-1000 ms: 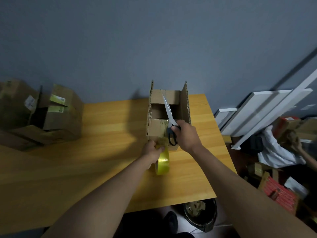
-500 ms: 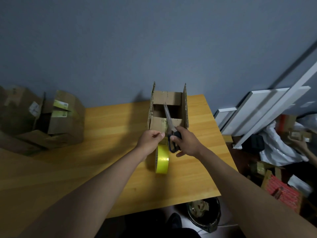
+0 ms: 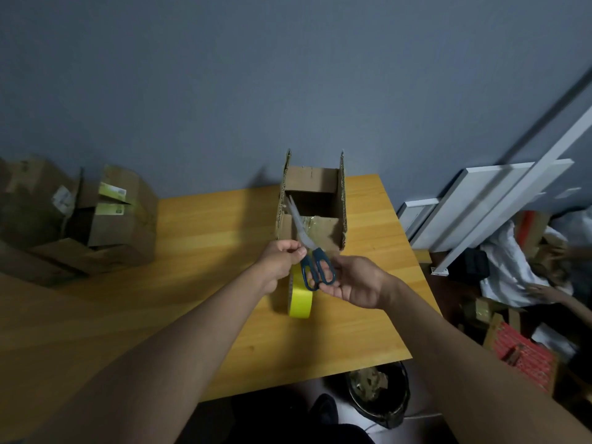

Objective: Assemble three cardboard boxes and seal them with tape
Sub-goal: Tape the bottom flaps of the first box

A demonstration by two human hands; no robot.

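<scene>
My left hand (image 3: 282, 257) is curled, thumb and fingertips pinched together right beside the blades of the dark-blue-handled steel scissors (image 3: 309, 251); it seems to be nipping the tape end, though the strip itself is too faint to make out. My right hand (image 3: 354, 280) lies palm up with its fingers loosely bent under the scissor handles, cradling them, and the closed blades point up and away over the near flap of the open brown cardboard box (image 3: 312, 208). That box stands on the yellow wooden table (image 3: 205, 251) near its far right edge, its two side flaps upright, the near flap folded in and showing a shiny patch of clear tape. The yellow roll of tape (image 3: 299, 298) stands on its edge on the table just below my left hand, in front of the box. Well apart, at the far left of the table, sits a heap of other brown cardboard boxes (image 3: 96, 225) with pale green labels (image 3: 112, 192) and a white sticker; the print on them is too small and blurred to read.
</scene>
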